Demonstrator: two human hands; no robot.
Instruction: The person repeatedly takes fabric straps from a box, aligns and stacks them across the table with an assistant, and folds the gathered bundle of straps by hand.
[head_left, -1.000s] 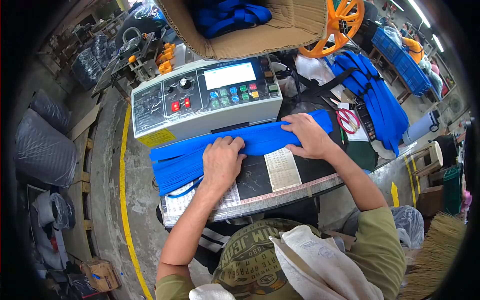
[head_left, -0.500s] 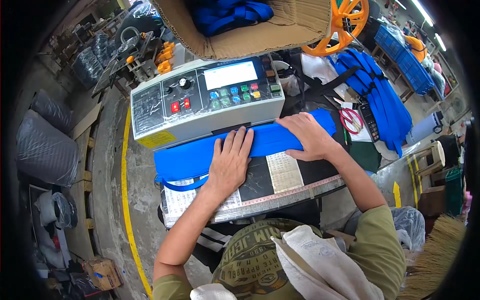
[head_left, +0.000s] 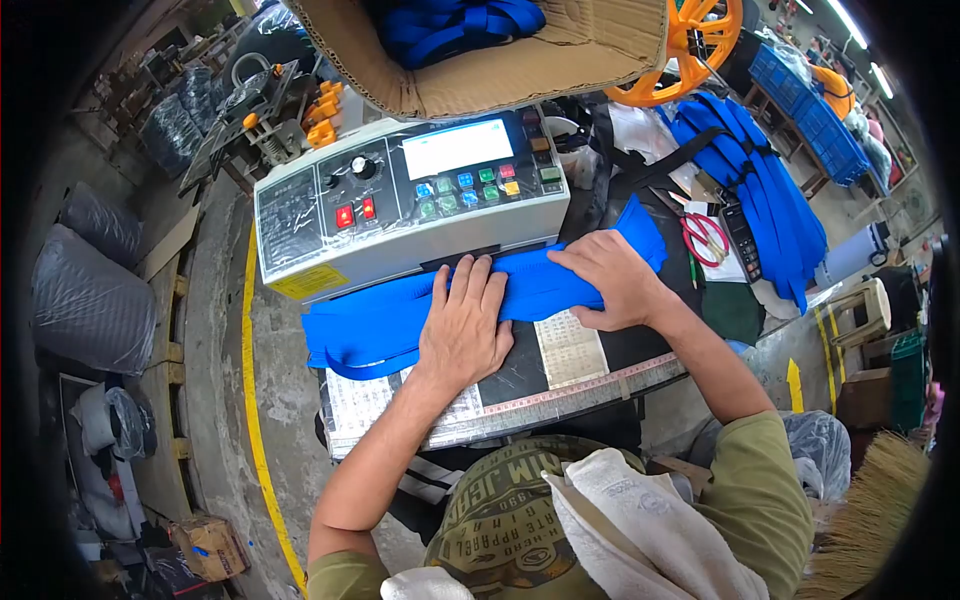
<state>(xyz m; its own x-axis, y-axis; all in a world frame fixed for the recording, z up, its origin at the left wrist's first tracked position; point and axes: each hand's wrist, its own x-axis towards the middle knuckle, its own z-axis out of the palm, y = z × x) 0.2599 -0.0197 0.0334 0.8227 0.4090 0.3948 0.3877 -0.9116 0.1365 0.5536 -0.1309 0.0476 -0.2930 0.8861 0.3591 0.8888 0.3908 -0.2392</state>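
A stack of flat blue webbing straps lies lengthwise along the front of a white control machine. My left hand rests flat across the middle of the stack, fingers stretched toward the machine and thumb out to the right. Farther right, my right hand is curled over the stack, with its fingers on the far side and its thumb on the near side. Beyond that hand, the strap ends fan out and stick up. One strap hangs in a loop at the stack's left end.
A cardboard box holding blue webbing stands above the machine. Red-handled scissors and a bundle of blue straps lie at right. A measuring tape runs along the table's front edge.
The strap ends at right have risen and spread upward near my right hand. My left thumb has moved out to the right, and the loop at left sits closer to the stack.
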